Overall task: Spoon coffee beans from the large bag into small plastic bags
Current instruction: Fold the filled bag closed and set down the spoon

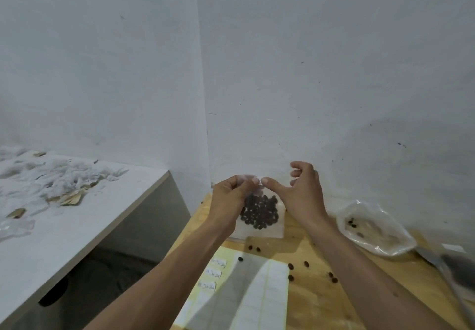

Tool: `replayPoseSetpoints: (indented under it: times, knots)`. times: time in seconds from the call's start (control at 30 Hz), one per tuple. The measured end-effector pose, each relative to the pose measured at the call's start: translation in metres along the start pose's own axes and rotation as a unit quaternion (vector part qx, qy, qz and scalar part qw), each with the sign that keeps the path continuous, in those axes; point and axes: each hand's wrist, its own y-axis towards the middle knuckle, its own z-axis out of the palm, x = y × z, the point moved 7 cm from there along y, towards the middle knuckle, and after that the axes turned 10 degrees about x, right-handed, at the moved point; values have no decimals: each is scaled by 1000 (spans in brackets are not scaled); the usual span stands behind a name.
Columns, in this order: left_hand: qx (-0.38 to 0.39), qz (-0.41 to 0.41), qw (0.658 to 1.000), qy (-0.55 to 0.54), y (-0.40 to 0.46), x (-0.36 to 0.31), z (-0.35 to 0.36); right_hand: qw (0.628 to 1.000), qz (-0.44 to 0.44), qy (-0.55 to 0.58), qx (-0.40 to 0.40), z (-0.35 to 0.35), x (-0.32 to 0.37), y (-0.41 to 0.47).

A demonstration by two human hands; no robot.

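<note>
step: sealing, by the look of it. small plastic bag [259, 214] already holds a load of coffee beans [260, 212], held upright off the desk [318, 301], in front of the wall corner [205, 124].
left hand [228, 201]: fingers [250, 182] pressed together on the bag's top edge, pinching it.
right hand [303, 196]: thumb tip at the same top edge, just beside the left fingers; remaining fingers curled and spread, clear of the bag. Whether the thumb is actually pressing the strip, cannot tell; top edge is blurred.
next move (judgement): run the pinch along the bag mouth to close it fully, keep it upright so nothing tips out, then set it down and take a fresh bag.
large bag [372, 227]: right of the small bag, lying on the desk, crumpled, nearly empty.
spoon [437, 263]: right of the small bag, past the large bag; handle runs towards the near right edge. Not in hand.
loose beans [291, 266]: scattered on the desk below the small bag.
label sheet [246, 293]: below the small bag, some handwritten labels at its left edge.
surface: pale wood desk.
room: plain white walls; left of the small bag a separate white table [77, 227] with a heap of torn plastic and paper scraps [51, 180].
</note>
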Motion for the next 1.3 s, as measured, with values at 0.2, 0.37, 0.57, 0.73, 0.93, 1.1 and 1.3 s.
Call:
replayPoseSetpoints:
  times: [0.2,0.37,0.57,0.73,0.93,1.1,1.3]
  knots:
    - [6,-20,1000,-17,-3,6,11,974,28,207,83,14,-20,2]
    - [-12,-12,1000,16,1,5,23,982,15,188,30,8,-28,2]
    - [-31,-15,999,-8,17,5,56,979,17,171,111,-28,-46,-5]
    - [79,-58,994,49,26,17,134,974,73,198,77,-106,-98,-27]
    - [253,-12,951,177,10,36,268,961,167,187,-115,-223,-170,-62]
    - [324,66,896,295,-8,51,355,959,225,72,-157,-278,-207,-90]
    - [379,67,769,510,-27,101,411,948,287,-122,-57,-280,-246,-108]
